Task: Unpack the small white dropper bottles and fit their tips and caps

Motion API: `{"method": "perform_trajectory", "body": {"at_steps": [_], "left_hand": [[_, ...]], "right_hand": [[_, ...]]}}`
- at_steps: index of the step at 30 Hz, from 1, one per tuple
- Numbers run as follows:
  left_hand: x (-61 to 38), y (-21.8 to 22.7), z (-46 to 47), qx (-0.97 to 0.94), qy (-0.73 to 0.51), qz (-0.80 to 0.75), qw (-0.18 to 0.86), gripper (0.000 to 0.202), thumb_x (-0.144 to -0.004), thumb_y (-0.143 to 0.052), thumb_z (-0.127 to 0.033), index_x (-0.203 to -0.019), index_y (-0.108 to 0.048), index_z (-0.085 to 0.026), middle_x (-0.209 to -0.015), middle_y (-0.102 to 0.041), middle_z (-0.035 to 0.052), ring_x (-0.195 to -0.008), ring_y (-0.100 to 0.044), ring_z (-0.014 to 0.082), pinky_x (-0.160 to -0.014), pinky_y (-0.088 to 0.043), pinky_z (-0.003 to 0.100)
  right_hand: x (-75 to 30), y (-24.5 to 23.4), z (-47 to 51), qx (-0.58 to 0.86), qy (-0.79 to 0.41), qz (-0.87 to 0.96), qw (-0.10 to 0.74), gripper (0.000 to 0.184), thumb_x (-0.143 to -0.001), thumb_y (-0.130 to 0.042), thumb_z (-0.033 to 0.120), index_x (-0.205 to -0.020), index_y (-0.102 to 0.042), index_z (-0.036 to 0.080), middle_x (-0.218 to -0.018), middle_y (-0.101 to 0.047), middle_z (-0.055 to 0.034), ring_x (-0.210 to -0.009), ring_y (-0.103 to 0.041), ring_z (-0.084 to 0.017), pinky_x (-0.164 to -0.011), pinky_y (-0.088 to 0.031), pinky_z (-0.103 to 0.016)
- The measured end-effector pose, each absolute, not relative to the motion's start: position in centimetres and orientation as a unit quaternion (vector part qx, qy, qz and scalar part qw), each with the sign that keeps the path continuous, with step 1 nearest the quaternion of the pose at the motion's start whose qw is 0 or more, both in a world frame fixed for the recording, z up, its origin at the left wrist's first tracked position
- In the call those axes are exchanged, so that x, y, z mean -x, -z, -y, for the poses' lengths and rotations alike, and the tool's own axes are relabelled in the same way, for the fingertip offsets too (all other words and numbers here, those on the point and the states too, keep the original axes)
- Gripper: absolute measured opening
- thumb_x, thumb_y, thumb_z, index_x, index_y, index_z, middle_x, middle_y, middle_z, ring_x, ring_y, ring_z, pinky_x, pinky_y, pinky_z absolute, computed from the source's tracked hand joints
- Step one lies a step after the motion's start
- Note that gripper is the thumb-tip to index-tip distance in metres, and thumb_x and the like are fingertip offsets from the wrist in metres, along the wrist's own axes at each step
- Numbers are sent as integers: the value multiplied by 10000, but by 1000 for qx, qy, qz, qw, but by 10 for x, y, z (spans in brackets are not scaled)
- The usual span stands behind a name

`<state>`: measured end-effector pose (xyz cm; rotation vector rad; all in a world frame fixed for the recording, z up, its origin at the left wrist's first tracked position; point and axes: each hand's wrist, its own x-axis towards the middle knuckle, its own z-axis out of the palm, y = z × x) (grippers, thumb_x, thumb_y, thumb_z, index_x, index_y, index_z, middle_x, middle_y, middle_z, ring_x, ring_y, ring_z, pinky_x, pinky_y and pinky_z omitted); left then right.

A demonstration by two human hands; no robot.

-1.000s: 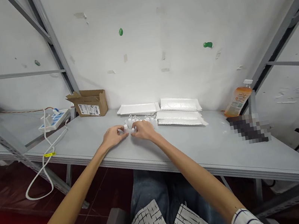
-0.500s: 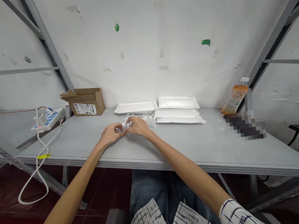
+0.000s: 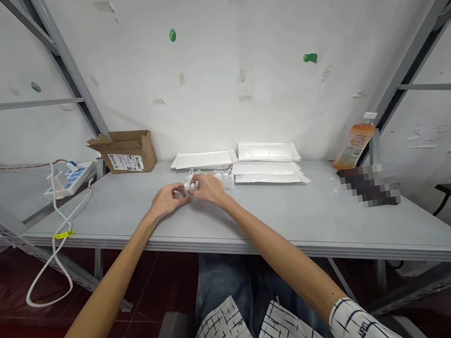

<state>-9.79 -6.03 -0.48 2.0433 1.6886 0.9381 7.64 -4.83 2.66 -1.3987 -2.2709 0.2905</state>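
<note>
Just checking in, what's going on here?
A seated person holds their left hand and right hand together over a grey table, fingers on a small white plastic bottle. More small white bottles sit just beyond the hands, beside stacked white padded mailers. A cardboard box is further left, and an orange drink bottle is at the right.
</note>
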Motion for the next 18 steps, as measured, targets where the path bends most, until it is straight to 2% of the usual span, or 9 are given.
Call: {"method": "perform_trajectory", "body": {"at_steps": [3, 10, 18], "left_hand": [[100, 8, 58, -718, -335, -587, 170, 435, -622, -687, -514, -915, -712, -194, -783, -694, -4, -578, -491, 124, -570, -351, 238], [100, 8, 58, -717, -324, -595, 162, 457, -645, -681, -541, -923, -713, -180, -819, -701, 19, -593, -504, 134, -554, -345, 236], [97, 3, 62, -710, -298, -623, 137, 379, -663, -671, -531, -828, -699, -190, -548, -530, -46, -556, -470, 139, -545, -312, 244]], "right_hand": [[-78, -25, 49, 510, -106, 824, 224, 318, -797, -581, 336, -1086, -685, 250, -1035, -733, -54, -972, -654, -245, -737, -460, -298], [-81, -21, 48, 508, -59, 831, 219, 387, -837, -564, 336, -1212, -611, 257, -1054, -728, -66, -996, -655, -264, -774, -470, -329], [-82, -18, 46, 496, -49, 840, 215, 389, -842, -558, 326, -1221, -605, 253, -1071, -724, -66, -989, -658, -256, -774, -466, -326]]}}
